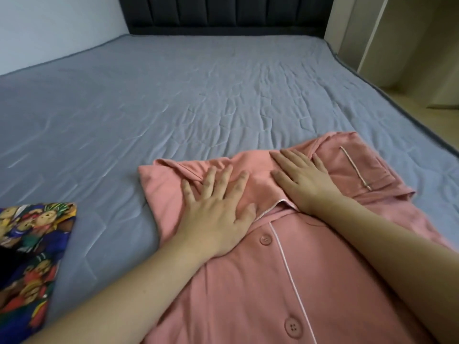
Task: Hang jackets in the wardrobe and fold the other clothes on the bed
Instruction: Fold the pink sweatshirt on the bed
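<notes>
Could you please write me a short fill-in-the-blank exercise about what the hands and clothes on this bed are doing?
1. Both hands, the left hand and the right hand, press flat on the ____ pyjama shirt.
2. The shirt closes down the front with round ____.
3. The colourful cartoon-print garment lies to the ____ of the shirt.
4. The headboard beyond the grey mattress is ____ in tone.

Missing words: pink; buttons; left; dark
</notes>
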Motion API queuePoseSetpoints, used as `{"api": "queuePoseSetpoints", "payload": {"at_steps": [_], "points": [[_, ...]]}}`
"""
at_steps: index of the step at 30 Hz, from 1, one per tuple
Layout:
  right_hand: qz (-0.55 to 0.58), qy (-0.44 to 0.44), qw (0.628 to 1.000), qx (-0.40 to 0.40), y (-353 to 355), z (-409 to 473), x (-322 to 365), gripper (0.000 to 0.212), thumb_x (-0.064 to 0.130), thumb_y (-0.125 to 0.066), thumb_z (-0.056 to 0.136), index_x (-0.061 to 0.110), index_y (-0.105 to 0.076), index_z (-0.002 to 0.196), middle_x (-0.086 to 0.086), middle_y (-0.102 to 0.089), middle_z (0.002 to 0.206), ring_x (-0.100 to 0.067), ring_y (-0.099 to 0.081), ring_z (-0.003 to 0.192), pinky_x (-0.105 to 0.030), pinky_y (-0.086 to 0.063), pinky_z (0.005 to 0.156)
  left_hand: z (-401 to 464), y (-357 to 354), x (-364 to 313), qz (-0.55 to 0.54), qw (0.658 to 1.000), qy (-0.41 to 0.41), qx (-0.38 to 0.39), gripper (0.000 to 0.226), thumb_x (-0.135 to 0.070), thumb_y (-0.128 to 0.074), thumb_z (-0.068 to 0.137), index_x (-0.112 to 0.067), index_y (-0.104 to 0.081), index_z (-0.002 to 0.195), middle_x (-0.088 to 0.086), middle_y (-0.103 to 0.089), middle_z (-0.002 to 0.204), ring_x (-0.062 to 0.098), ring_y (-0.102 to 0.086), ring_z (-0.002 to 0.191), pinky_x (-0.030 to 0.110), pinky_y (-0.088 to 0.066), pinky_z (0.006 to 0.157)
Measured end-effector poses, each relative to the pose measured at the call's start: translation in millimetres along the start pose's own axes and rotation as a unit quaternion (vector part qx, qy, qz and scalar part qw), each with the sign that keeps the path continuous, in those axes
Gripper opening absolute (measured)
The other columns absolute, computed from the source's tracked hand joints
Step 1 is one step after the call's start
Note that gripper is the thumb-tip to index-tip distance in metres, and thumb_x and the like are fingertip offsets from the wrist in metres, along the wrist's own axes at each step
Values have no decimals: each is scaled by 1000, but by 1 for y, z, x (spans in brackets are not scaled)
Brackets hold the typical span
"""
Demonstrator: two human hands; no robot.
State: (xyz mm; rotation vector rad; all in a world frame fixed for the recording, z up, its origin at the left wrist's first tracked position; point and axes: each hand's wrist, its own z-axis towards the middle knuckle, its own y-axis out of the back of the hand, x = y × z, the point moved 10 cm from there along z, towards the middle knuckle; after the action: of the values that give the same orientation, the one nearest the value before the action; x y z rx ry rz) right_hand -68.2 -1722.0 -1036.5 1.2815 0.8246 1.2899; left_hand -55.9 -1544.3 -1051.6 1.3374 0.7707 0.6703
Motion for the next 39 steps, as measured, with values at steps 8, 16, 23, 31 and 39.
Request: {"api": "queuePoseSetpoints", "payload": {"at_steps": [8, 16, 23, 31, 39], "points": [[-47, -130, 990, 31, 14, -69, -3, 61, 57, -14, 96, 36, -6, 153, 1, -3, 162, -21, 2, 149, -53, 10, 116, -28, 12, -8, 35, 998, 43, 1, 68, -63, -13, 93, -37, 6, 153, -5, 10, 163, 20, 11, 149, 65, 3, 112], [-47, -151, 979, 125, 31, -211, -17, 77, 74, 4, 86, 37, 1, 153, 7, 9, 162, -20, 12, 148, -55, 20, 110, -157, 15, -19, 34, 990, 101, 90, 63, -52, -9, 98, -28, 3, 155, -2, 8, 163, 23, 12, 149, 62, 12, 112], [5, -327, 936, 133, 92, -273, -83, 82, 61, -41, 87, 16, -19, 151, -18, -37, 148, -35, -40, 132, -51, -33, 107, -239, 57, -102, -46, 957, -35, 284, 80, -64, -39, 92, -31, -1, 155, -12, 8, 162, 26, 1, 149, 41, -10, 120], [-1, -319, 897, 307, 109, -307, -105, 66, 48, -57, 92, 6, -43, 142, -12, -44, 146, -30, -45, 130, -35, -34, 106, -295, 58, -209, 131, 951, -193, 201, 59, -43, -62, 78, -17, -39, 126, 7, -38, 126, 30, -44, 113, 34, -37, 74], [-76, -140, 975, 157, 164, -258, -37, 54, 32, -58, 83, 15, -42, 132, -12, -36, 134, -33, -41, 123, -43, -37, 101, -222, 112, -144, 88, 994, -32, 56, 48, -33, -57, 83, -18, -43, 126, 7, -45, 132, 32, -56, 112, 37, -41, 75]]}}
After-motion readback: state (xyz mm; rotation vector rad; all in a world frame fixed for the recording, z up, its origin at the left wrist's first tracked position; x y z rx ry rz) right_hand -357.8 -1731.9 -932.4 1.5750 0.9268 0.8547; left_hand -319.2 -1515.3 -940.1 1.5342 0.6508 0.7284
